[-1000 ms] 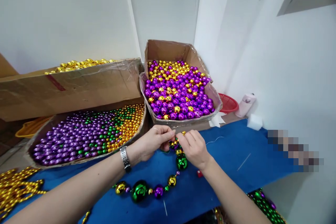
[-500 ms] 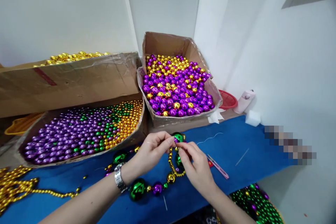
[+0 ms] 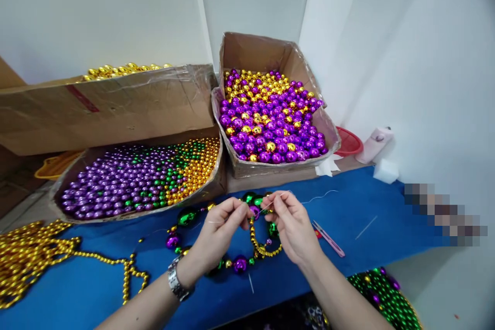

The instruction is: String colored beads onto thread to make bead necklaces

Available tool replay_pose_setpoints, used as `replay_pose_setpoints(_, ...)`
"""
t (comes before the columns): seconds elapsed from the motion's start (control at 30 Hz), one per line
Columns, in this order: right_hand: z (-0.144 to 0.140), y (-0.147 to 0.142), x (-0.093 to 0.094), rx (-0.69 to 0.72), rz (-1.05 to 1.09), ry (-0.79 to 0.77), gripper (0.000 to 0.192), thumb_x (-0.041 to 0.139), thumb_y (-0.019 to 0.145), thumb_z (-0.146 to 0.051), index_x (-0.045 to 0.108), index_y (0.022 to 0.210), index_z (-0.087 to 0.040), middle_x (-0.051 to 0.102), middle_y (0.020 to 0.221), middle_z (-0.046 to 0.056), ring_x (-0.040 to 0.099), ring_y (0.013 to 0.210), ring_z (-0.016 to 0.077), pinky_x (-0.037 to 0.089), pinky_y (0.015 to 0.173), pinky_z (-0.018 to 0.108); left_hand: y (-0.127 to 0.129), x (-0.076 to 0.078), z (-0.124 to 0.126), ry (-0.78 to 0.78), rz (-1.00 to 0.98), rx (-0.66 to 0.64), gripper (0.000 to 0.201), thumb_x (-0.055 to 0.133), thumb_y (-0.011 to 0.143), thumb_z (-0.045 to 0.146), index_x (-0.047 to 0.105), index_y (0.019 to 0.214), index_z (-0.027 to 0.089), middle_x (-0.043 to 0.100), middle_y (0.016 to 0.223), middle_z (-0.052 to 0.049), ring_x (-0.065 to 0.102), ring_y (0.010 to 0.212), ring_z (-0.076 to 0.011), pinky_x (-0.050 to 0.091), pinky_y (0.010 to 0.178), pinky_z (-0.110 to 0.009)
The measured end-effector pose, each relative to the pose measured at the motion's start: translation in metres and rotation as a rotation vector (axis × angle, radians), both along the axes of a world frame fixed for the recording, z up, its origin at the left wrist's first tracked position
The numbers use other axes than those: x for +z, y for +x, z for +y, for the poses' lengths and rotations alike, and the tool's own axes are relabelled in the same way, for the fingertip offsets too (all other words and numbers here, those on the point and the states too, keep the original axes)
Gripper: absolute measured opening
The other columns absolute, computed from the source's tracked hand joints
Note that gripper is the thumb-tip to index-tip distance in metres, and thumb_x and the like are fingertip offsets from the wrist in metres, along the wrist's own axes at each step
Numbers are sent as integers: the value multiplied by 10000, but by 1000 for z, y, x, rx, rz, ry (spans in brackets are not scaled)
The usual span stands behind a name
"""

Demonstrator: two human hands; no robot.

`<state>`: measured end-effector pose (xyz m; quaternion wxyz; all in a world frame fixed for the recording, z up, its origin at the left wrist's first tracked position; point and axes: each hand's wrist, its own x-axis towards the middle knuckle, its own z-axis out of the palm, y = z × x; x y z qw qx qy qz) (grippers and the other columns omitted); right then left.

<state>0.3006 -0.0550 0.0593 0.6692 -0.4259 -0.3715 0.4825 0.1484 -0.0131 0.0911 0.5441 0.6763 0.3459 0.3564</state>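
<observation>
My left hand (image 3: 226, 224), with a metal watch (image 3: 177, 279) on its wrist, pinches a thin pale thread (image 3: 265, 208) between thumb and finger. A loose end of it sticks out behind the fingers. My right hand (image 3: 294, 227) pinches the same thread a short way off, so it spans the small gap between both hands. Below and around them lies a bead garland of large green, purple and gold balls, including a purple bead (image 3: 240, 264) and a green bead (image 3: 187, 217). A small gold bead chain (image 3: 253, 237) hangs in a loop near my fingertips.
Behind stand a carton (image 3: 251, 169) of purple and gold beads and a carton (image 3: 139, 217) of smaller purple, green and gold beads. Gold bead strands (image 3: 31, 252) lie left on the blue cloth (image 3: 348, 201). Pink snips (image 3: 330, 240) are right of my right hand. A red basket (image 3: 350, 142) stands behind.
My hands have moved slightly apart, with the right one raised, and the thread between them now shows. The view has shifted, so the surroundings sit farther right.
</observation>
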Motion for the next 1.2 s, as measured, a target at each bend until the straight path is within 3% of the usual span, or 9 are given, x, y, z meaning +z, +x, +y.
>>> replay_pose_setpoints(0.2, 7, -3, -14, 78, 48, -37, 262, 556, 862, -474, 514, 844, -216, 496, 606, -44, 494, 525, 90, 335, 432, 172, -9, -20, 0, -251, -222, 13, 291, 536, 861, 355, 536, 653, 152, 504, 606, 7, 454, 582, -110, 371, 598, -232)
replay_pose_setpoints(0.33, 7, -4, -22, 134, -30, -54, 246, 578, 860, -436, 570, 860, -190, 533, 627, -28, 501, 510, 84, 338, 424, 176, -11, -24, 3, -428, -272, 26, 262, 548, 856, 368, 591, 742, 136, 563, 709, -19, 479, 584, -98, 388, 589, -230)
replay_pose_setpoints(0.5, 6, 5, -14, 186, -162, -6, 200, 591, 858, -386, 623, 865, -189, 615, 1006, 49, 603, 589, 87, 419, 479, 200, -13, -18, 7, -357, -216, 33, 206, 640, 797, 304, 623, 934, 151, 644, 869, -48, 529, 583, -89, 413, 593, -227)
replay_pose_setpoints(0.6, 8, 10, -6, 277, -280, 52, 207, 559, 874, -390, 621, 854, -194, 407, 1381, 77, 632, 587, 65, 446, 485, 210, -14, -16, 8, -261, -168, 22, 203, 641, 795, 284, 618, 944, 148, 660, 907, -65, 536, 546, -91, 424, 566, -234)
replay_pose_setpoints(0.7, 11, 11, -3, 391, -297, 66, 240, 533, 883, -420, 587, 839, -190, 289, 1467, 81, 640, 586, 56, 453, 483, 203, -15, -14, 7, -220, -169, -4, 165, 626, 806, 273, 620, 919, 154, 667, 900, -63, 537, 524, -90, 425, 542, -233)
replay_pose_setpoints(0.8, 15, 10, -3, 487, -208, 46, 283, 541, 866, -470, 549, 834, -188, 494, 1308, 94, 646, 602, 84, 464, 485, 203, -16, -14, 6, -223, -189, -25, 122, 626, 805, 249, 628, 890, 161, 663, 844, -43, 530, 512, -83, 418, 534, -228)
replay_pose_setpoints(0.9, 17, 8, -5, 484, -194, 35, 295, 560, 851, -480, 553, 855, -185, 653, 938, 49, 654, 635, 123, 492, 517, 221, -17, -15, 6, -245, -241, -33, 88, 624, 807, 230, 619, 864, 163, 647, 867, -38, 520, 506, -73, 410, 526, -226)
replay_pose_setpoints(1.0, 20, 9, -5, 395, -229, 23, 263, 568, 859, -439, 576, 885, -177, 623, 709, -3, 640, 641, 119, 497, 571, 220, -18, -15, 6, -241, -294, -38, 47, 616, 813, 209, 600, 815, 165, 621, 908, -28, 532, 522, -68, 423, 567, -239)
replay_pose_setpoints(1.2, 25, 7, -4, 284, -287, -84, 301, 584, 840, -425, 429, 1015, -236, 544, 635, -86, 597, 500, 93, 457, 461, 183, -18, -5, -2, -149, -179, -84, 126, 557, 856, 211, 597, 748, 161, 592, 863, -25, 563, 599, -96, 438, 671, -268)
